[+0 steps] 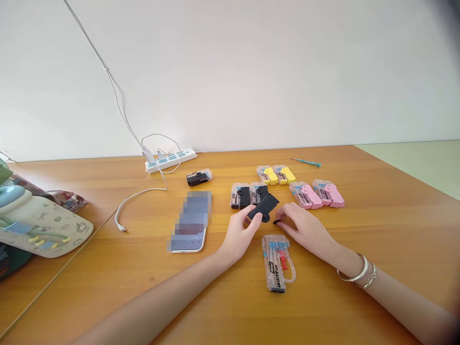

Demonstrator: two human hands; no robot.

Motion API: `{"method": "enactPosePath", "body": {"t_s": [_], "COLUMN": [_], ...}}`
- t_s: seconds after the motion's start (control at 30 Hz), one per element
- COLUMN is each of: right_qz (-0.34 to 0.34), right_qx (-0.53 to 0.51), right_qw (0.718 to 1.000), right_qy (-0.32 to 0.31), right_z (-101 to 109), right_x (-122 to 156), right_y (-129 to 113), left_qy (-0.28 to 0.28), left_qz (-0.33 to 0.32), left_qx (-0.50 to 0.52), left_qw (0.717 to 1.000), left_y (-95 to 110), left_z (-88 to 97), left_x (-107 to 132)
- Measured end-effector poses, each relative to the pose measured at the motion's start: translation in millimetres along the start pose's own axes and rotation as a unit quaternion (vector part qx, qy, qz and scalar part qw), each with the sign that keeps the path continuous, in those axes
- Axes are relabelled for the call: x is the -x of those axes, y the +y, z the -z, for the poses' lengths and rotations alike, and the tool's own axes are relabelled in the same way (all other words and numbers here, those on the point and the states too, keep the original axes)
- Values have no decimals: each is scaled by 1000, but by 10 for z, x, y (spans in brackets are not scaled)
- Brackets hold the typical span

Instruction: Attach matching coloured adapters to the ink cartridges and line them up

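My left hand [240,235] is closed on a black plastic cover [265,207] with a round knob, holding it tilted above the table. Close by on the right, my right hand [302,225] pinches a small black piece [276,222] whose exact kind I cannot make out. Below both hands lies a clear mini water gun [276,263] with a red part and a loop of clear tube showing. Two black-and-clear water guns [240,196] lie just behind my left hand, one partly hidden by the cover.
Yellow water guns [268,175], pink water guns [307,195], another black water gun [199,177] and a screwdriver [306,162] lie farther back. Left of my hands are a phone [190,223], a power strip [171,160], a white cable [138,194] and a patterned bottle [53,227].
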State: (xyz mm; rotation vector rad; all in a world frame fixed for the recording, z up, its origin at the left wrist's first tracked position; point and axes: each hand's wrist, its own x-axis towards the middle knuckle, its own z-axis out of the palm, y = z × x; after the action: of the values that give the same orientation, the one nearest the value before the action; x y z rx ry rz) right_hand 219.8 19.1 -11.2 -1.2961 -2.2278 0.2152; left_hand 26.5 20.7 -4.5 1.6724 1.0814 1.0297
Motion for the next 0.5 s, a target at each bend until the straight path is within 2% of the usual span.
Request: {"method": "enactPosePath", "body": {"t_s": [0.13,0.2,0.5], "right_qz": [-30,-39,-96], "right_qx": [-156,-208,-249], "right_qw": [987,977,961], "right_qy": [1,7,67], "right_z": [47,54,-7], "right_x": [6,13,56], "right_y": [-111,-173,-263], "left_qy": [4,-1,-46], "left_qz": [17,3,-59], "left_qx": [-28,-39,-134], "left_qw": [999,999,988], "left_y": [15,14,3], "left_z": [1,-3,-20], "left_x": [-10,-14,11]}}
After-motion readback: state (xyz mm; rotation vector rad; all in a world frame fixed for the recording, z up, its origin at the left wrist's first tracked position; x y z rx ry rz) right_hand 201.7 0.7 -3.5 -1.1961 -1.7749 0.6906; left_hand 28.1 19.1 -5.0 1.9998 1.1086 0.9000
